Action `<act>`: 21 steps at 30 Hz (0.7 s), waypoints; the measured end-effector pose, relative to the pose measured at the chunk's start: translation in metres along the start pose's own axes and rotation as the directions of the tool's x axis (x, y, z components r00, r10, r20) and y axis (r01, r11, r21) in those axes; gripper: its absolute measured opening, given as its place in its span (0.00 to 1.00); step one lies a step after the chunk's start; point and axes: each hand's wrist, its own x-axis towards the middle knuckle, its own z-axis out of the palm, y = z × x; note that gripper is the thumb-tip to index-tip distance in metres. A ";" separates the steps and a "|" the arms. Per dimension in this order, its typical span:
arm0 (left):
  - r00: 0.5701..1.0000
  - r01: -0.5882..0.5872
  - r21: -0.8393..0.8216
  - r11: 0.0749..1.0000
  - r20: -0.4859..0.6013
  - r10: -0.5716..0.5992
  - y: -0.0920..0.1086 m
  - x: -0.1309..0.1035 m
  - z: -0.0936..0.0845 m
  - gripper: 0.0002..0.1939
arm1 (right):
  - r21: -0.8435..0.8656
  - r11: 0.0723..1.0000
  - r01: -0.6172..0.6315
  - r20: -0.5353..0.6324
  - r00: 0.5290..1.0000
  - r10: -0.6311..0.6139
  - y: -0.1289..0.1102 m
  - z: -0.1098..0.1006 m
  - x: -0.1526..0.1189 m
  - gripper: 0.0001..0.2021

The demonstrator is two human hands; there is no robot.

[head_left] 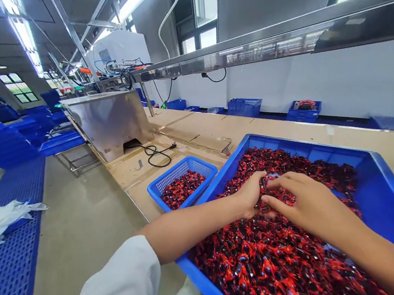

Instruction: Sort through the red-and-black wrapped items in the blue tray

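Head view: 1 long counter (pixel 199 128), covered in brown sheets, runs across the scene. On it, at the right, stands 1 large blue tub (pixel 384 198), its floor mostly covered with parts. Farther left along the counter is 1 metal box (pixel 109 120). Beyond the far edge, at least 3 blue bins (pixel 244 107) sit by the wall. Just beside the tub's left side is 1 small blue basket (pixel 199 166) with perforated walls, also holding parts.

2 bare hands are over the middle of the tub, close together and facing each other. The left hand (pixel 251 194) is cupped with its thumb up and its fingers mostly hidden. The right hand (pixel 291 195) is bent, its thumb and forefinger a narrow gap apart. Whether either hand's fingers hold a part, I cannot tell.

1 black cable (pixel 163 149) lies looped on the counter between metal box and basket. Smallest are the parts (pixel 260 269), red and black, too many to count, in 2 containers: tub and basket.
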 end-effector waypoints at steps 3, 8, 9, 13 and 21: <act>0.999 0.011 0.156 0.988 -0.049 -0.003 -0.004 -0.001 0.002 0.19 | -0.037 0.995 -0.090 0.037 0.995 0.091 -0.003 0.010 -0.002 0.11; 0.997 0.067 0.143 0.987 -0.057 -0.059 -0.008 0.000 0.003 0.19 | -0.019 0.993 -0.112 0.070 0.991 0.113 -0.001 0.009 -0.001 0.05; 0.996 0.079 0.139 0.987 -0.062 -0.071 -0.008 0.001 0.004 0.19 | -0.014 0.993 -0.113 0.070 0.991 0.114 0.000 0.007 -0.001 0.06; 0.993 0.117 0.090 0.989 -0.032 -0.115 -0.004 -0.003 0.009 0.21 | 0.009 0.994 -0.108 0.058 0.992 0.107 0.000 -0.001 0.001 0.07; 0.990 0.131 -0.090 0.987 0.068 -0.125 0.015 -0.017 0.012 0.28 | 0.319 0.945 -0.071 -0.157 0.979 0.127 -0.007 -0.020 0.001 0.10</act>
